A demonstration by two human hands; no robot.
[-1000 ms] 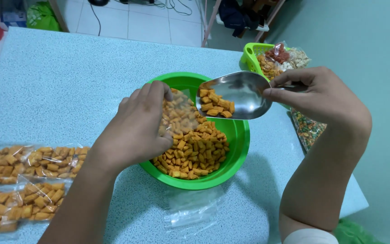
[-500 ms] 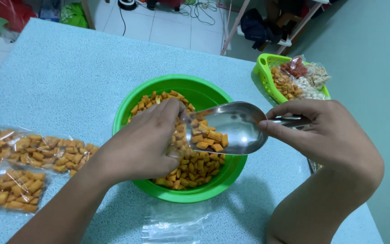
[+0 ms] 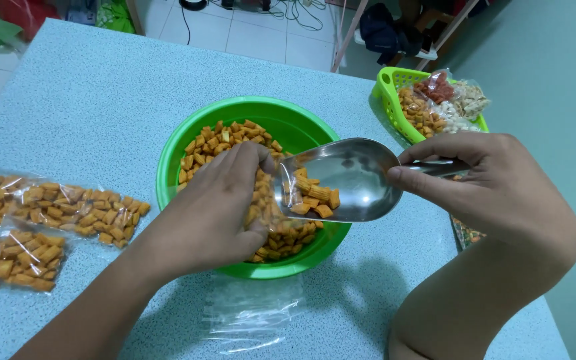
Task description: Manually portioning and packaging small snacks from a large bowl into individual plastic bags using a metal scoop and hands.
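Note:
A green bowl (image 3: 180, 150) full of orange pillow-shaped snacks (image 3: 221, 139) sits mid-table. My left hand (image 3: 213, 212) is over the bowl, gripping a small clear plastic bag (image 3: 276, 193) partly filled with snacks. My right hand (image 3: 485, 190) holds the handle of a metal scoop (image 3: 355, 175), tipped toward the bag's mouth. A few snacks lie at the scoop's lip, right at the bag.
Filled, sealed snack bags (image 3: 68, 205) lie at the left of the table. Empty clear bags (image 3: 251, 313) lie in front of the bowl. A green basket (image 3: 389, 87) with mixed snack packets stands at the back right. The table's right edge is close to my right arm.
The scoop has tipped lower toward the bag and holds fewer snacks than before. My left hand keeps the bag at the scoop's lip. The view has shifted slightly.

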